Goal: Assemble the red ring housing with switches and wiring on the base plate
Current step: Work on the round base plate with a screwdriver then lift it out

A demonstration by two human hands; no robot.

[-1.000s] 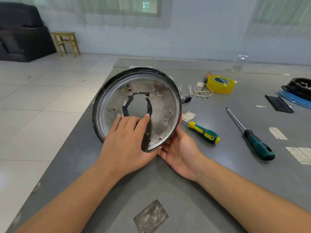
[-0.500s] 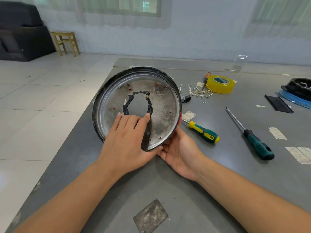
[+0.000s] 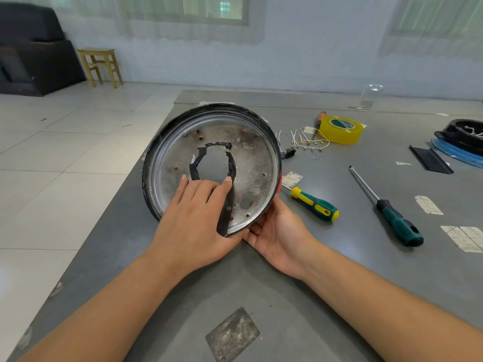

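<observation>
A round metal base plate (image 3: 256,155) with a black rim stands tilted up on the grey table, its dished face toward me. A jagged hole edged in black tape sits in its centre. A sliver of the red ring housing (image 3: 281,180) shows behind the plate's right edge; the rest is hidden. My left hand (image 3: 193,218) lies flat on the plate's lower face, thumb at the hole's edge. My right hand (image 3: 277,231) cups the plate's lower right rim from behind. Loose white wires with terminals (image 3: 305,142) and a black connector (image 3: 289,152) lie behind the plate.
A yellow-green screwdriver (image 3: 315,203) lies right of the plate, a longer dark-green one (image 3: 389,210) further right. A yellow tape roll (image 3: 341,129), an orange-handled tool (image 3: 317,124), a black strip (image 3: 430,159) and a black and blue part (image 3: 462,142) lie at the back right.
Almost nothing differs; both hands keep their hold and the plate stays tilted in the same place.
</observation>
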